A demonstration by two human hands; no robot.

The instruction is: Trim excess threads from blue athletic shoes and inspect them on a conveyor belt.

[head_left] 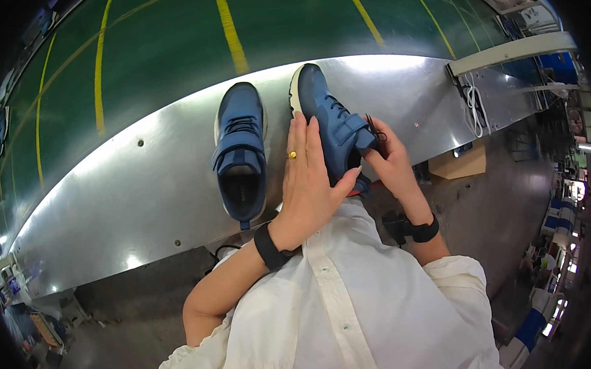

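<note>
Two blue sneakers with strap closures and dark laces are in front of me on a metal ledge. The left sneaker (241, 154) stands upright by itself, toe away from me. The right sneaker (332, 121) is tilted, showing part of its pale sole edge. My left hand (308, 173) lies along its left side, fingers stretched out and together, thumb apart. My right hand (390, 162) grips it at the tongue by the ankle opening, thumb on the near side. Dark lace-like loops stick out beside those fingers. Part of the heel is hidden by my hands.
Beyond the metal ledge (147, 200) runs a green conveyor belt (165, 43) with yellow stripes. At the right, a pale metal bar (514, 53) juts over the ledge, and a white cable (472, 109) hangs below it. A cardboard box (460, 163) sits under the ledge's edge.
</note>
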